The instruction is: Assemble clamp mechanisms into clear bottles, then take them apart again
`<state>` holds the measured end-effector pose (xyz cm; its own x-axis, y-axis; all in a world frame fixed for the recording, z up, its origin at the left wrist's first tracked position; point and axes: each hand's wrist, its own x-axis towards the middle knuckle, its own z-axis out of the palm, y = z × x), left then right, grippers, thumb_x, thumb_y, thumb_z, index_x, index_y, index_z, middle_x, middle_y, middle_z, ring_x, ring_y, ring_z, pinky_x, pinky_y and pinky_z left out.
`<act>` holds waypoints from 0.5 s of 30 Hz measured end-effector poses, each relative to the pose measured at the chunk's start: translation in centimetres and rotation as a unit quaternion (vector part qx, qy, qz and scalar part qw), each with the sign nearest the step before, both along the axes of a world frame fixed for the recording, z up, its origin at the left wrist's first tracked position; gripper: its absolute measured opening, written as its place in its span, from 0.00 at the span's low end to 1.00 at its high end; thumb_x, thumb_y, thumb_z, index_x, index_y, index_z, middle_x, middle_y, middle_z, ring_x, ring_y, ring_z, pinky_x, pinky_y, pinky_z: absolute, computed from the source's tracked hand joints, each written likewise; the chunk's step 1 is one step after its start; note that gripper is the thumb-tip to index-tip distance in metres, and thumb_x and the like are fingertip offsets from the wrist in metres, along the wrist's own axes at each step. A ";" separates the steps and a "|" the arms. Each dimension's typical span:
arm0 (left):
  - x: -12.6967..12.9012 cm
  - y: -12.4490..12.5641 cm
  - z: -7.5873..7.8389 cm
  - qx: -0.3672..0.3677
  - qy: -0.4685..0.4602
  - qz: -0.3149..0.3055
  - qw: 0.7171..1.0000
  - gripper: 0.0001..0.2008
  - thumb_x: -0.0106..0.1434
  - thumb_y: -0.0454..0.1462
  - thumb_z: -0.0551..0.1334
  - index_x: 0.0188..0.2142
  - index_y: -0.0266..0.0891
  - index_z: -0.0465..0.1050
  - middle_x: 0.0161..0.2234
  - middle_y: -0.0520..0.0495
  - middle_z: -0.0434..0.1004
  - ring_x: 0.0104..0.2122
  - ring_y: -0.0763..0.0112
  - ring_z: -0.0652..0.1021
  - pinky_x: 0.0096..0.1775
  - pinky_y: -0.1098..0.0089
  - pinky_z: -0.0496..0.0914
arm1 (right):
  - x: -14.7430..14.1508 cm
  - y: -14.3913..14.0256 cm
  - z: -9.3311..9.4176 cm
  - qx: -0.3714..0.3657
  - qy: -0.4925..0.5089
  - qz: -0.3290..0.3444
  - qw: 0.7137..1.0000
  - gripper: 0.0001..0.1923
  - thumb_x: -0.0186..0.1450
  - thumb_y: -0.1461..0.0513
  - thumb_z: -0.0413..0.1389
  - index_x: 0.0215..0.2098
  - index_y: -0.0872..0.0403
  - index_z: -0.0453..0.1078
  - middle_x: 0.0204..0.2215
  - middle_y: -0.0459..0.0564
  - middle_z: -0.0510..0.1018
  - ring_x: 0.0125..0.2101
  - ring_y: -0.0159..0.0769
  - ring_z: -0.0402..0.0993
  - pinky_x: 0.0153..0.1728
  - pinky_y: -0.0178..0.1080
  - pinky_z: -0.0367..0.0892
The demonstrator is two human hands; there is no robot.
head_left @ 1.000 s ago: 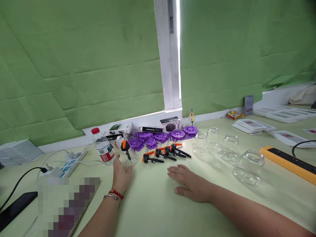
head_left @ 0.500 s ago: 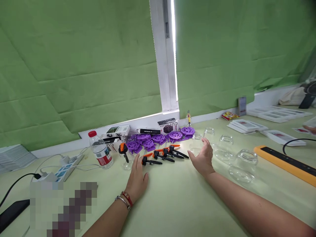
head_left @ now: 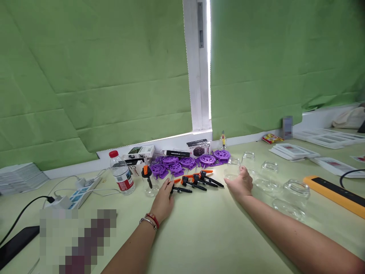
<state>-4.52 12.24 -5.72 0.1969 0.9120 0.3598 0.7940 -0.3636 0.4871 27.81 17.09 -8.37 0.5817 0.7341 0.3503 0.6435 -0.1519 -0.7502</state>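
Observation:
My left hand (head_left: 163, 198) lies open on the pale green table (head_left: 199, 236), its fingertips touching the nearest of several orange-and-black clamps (head_left: 196, 182). Left of it stands a small glass jar (head_left: 148, 187) with one clamp (head_left: 146, 173) clipped on its rim. My right hand (head_left: 241, 184) is open, palm turned left, right beside a clear glass jar (head_left: 233, 167). More clear jars (head_left: 295, 190) stand to its right. Purple plastic discs (head_left: 188, 162) lie behind the clamps.
A water bottle (head_left: 121, 177) with a red cap stands at the left, near a white power strip (head_left: 82, 187) with cables. Small boxes (head_left: 139, 151) line the wall. An orange power strip (head_left: 333, 190) and white trays (head_left: 293, 150) lie at the right. A black phone (head_left: 17, 243) sits at the near left.
My left hand has left the jar with the clamp and slid right to the row of clamps. My right hand has lifted off the table and moved up to the glass jars.

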 end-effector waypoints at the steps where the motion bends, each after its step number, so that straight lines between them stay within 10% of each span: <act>1: 0.0 -0.1 0.0 -0.001 0.003 0.000 1.000 0.30 0.54 0.26 0.54 0.57 0.40 0.61 0.63 0.41 0.52 0.61 0.59 0.59 0.59 0.56 0.57 | 0.2 0.2 -0.1 -0.009 0.001 -0.001 1.000 0.44 0.46 0.53 0.58 0.59 0.56 0.51 0.55 0.66 0.61 0.55 0.63 0.56 0.51 0.56 0.56; 15: -0.4 -2.4 1.8 -0.021 -0.030 -0.054 0.998 0.21 0.55 0.36 0.61 0.49 0.41 0.66 0.49 0.41 0.68 0.48 0.59 0.70 0.51 0.59 0.65 | -0.1 -2.1 1.4 0.062 -0.049 0.127 0.989 0.40 0.52 0.53 0.56 0.57 0.57 0.49 0.54 0.63 0.62 0.53 0.53 0.61 0.51 0.49 0.60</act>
<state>-4.93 9.86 -3.90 0.2740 0.9011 0.3359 0.7207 -0.4237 0.5487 27.69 15.03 -6.93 0.3419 0.8000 0.4930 0.7201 0.1140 -0.6844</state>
